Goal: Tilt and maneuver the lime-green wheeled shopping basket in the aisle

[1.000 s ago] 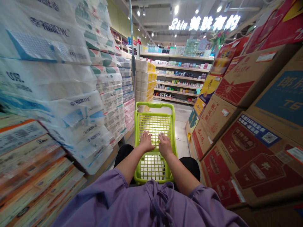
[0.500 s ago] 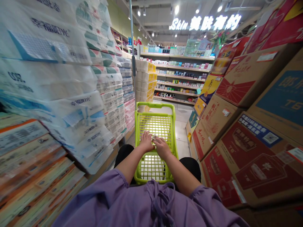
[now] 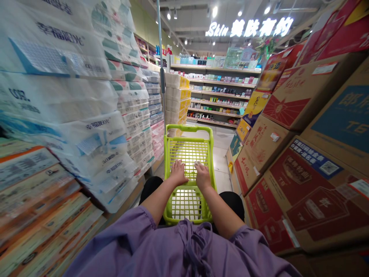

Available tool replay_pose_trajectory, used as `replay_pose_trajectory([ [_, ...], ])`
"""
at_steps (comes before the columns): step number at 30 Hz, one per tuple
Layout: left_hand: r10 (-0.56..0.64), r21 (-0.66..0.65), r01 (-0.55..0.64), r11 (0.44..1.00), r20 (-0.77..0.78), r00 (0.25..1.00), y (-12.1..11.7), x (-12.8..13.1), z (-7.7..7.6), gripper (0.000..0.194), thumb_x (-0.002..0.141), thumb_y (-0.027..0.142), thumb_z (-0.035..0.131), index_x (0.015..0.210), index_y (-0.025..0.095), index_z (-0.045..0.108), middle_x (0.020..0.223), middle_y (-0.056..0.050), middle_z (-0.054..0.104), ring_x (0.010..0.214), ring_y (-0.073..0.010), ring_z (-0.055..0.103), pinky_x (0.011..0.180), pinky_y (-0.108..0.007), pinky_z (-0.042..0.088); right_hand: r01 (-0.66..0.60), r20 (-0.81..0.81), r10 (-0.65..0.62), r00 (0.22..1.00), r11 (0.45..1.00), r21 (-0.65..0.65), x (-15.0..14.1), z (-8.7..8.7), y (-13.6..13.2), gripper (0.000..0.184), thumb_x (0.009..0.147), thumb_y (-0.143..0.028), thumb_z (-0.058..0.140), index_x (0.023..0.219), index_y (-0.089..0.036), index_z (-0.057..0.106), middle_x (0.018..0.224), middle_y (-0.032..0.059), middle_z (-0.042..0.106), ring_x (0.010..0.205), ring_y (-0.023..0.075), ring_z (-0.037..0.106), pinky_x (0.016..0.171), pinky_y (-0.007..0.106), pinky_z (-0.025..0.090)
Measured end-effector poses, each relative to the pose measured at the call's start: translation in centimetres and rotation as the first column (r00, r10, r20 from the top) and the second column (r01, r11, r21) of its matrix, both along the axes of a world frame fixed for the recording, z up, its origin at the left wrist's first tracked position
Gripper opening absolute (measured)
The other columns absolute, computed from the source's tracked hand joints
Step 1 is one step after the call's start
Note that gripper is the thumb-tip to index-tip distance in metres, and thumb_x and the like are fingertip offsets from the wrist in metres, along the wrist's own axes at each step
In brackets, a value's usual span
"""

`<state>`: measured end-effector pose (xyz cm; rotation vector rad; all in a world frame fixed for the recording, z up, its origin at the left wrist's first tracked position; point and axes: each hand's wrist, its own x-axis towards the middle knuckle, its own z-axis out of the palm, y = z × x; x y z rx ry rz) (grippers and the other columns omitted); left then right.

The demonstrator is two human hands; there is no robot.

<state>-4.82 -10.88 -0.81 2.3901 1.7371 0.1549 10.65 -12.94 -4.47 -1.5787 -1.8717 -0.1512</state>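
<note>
A lime-green plastic shopping basket (image 3: 212, 154) with grid walls stands between my knees, its far handle raised. My left hand (image 3: 178, 173) is over the basket's left half, palm down, fingers stretched and slightly apart, with nothing in it. I cannot tell whether it touches the grid. My right hand (image 3: 203, 176) is over the right half with its fingers curled. A small whitish thing (image 3: 197, 164) shows at its fingertips, too small to name. A short gap separates the two hands.
Plastic-wrapped tissue packs (image 3: 95, 127) are stacked high on the left. Printed cartons (image 3: 308, 184) rise close on the right. A thin metal pole (image 3: 160, 42) stands behind the basket's left corner. Shelves of small goods (image 3: 219, 80) cross the aisle's far end.
My right hand has moved right, away from my left hand, and its fingers have curled. The small whitish thing has shifted with it. My left hand has stayed almost still.
</note>
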Motion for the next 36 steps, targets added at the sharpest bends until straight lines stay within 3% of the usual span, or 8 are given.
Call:
replay_pose_trajectory([
  [3, 0.003, -0.002, -0.003, 1.0, -0.012, 1.0, 0.0, 0.0, 0.0, 0.089, 0.068, 0.039, 0.064, 0.143, 0.01, 0.025, 0.159, -0.018, 0.006, 0.146, -0.0327, -0.003, 0.119, -0.045, 0.006, 0.061, -0.021, -0.062, 0.998, 0.998, -0.033, 0.2, 0.0, 0.0, 0.057, 0.074, 0.006, 0.041, 0.121, -0.016, 0.064, 0.127, 0.0116, 0.06, 0.108, 0.0251, 0.051, 0.092, 0.037, 0.044],
  [8, -0.002, 0.006, 0.002, 1.0, -0.005, 1.0, 0.1, 0.0, -0.1, 0.087, 0.069, 0.036, 0.063, 0.143, 0.011, 0.025, 0.16, -0.017, 0.006, 0.146, -0.0323, -0.005, 0.119, -0.047, 0.006, -0.234, 0.122, 0.251, 0.96, 0.963, -0.132, -0.6, -0.1, -0.6, 0.051, 0.079, -0.002, 0.046, 0.119, -0.028, 0.065, 0.129, 0.0033, 0.061, 0.107, 0.0247, 0.05, 0.083, 0.035, 0.048],
  [14, 0.002, -0.016, -0.002, 1.0, -0.004, 1.0, 0.1, 0.0, 0.0, 0.091, 0.068, 0.04, 0.065, 0.144, 0.012, 0.023, 0.16, -0.017, 0.005, 0.146, -0.0327, -0.005, 0.119, -0.046, 0.005, 0.094, -0.013, -0.095, 0.995, 0.994, -0.063, 0.4, 0.3, -0.1, 0.057, 0.073, 0.005, 0.041, 0.119, -0.017, 0.066, 0.126, 0.0105, 0.061, 0.106, 0.0251, 0.052, 0.091, 0.038, 0.046],
  [19, 0.007, 0.014, -0.007, 1.0, 0.003, 1.0, 0.0, 0.1, -0.1, 0.087, 0.067, 0.035, 0.063, 0.143, 0.013, 0.025, 0.16, -0.016, 0.008, 0.146, -0.0318, -0.005, 0.119, -0.046, 0.006, -0.218, 0.115, 0.231, 0.966, 0.969, -0.116, -0.6, 0.1, -1.0, 0.049, 0.078, -0.002, 0.048, 0.115, -0.027, 0.068, 0.124, 0.0037, 0.063, 0.102, 0.0234, 0.052, 0.086, 0.036, 0.048],
  [21, 0.006, 0.02, -0.006, 1.0, 0.004, 1.0, 0.0, 0.1, -0.2, 0.086, 0.067, 0.034, 0.063, 0.142, 0.012, 0.026, 0.159, -0.016, 0.008, 0.146, -0.0317, -0.004, 0.119, -0.046, 0.006, -0.256, 0.128, 0.272, 0.954, 0.959, -0.124, -0.8, 0.1, -1.0, 0.048, 0.079, -0.003, 0.047, 0.115, -0.028, 0.068, 0.126, 0.0027, 0.063, 0.102, 0.0227, 0.052, 0.086, 0.035, 0.048],
  [29, 0.004, 0.01, -0.003, 1.0, -0.013, 1.0, 0.2, 0.0, -0.1, 0.089, 0.067, 0.04, 0.064, 0.142, 0.012, 0.027, 0.159, -0.017, 0.008, 0.146, -0.0325, -0.002, 0.119, -0.045, 0.007, 0.101, -0.014, -0.102, 0.995, 0.991, -0.085, 0.2, 0.5, -0.4, 0.058, 0.077, 0.003, 0.041, 0.127, -0.019, 0.061, 0.126, 0.0096, 0.061, 0.108, 0.0245, 0.052, 0.092, 0.036, 0.045],
  [34, 0.002, 0.024, -0.001, 1.0, -0.018, 1.0, 0.3, 0.0, -0.4, 0.084, 0.071, 0.035, 0.061, 0.143, 0.011, 0.026, 0.16, -0.017, 0.008, 0.146, -0.0314, -0.002, 0.119, -0.045, 0.006, -0.214, 0.093, 0.221, 0.971, 0.973, -0.084, -1.4, 0.3, -1.2, 0.046, 0.083, -0.012, 0.048, 0.126, -0.024, 0.061, 0.134, 0.0051, 0.057, 0.121, 0.0236, 0.048, 0.1, 0.039, 0.041],
  [36, 0.002, 0.03, -0.001, 1.0, -0.018, 1.0, 0.4, 0.0, -0.5, 0.083, 0.071, 0.035, 0.06, 0.143, 0.012, 0.026, 0.159, -0.016, 0.009, 0.147, -0.0311, -0.001, 0.119, -0.045, 0.006, -0.248, 0.098, 0.257, 0.962, 0.964, -0.095, -1.6, 0.4, -1.2, 0.047, 0.086, -0.015, 0.048, 0.13, -0.026, 0.057, 0.137, 0.0035, 0.055, 0.128, 0.0233, 0.043, 0.105, 0.041, 0.037],
])
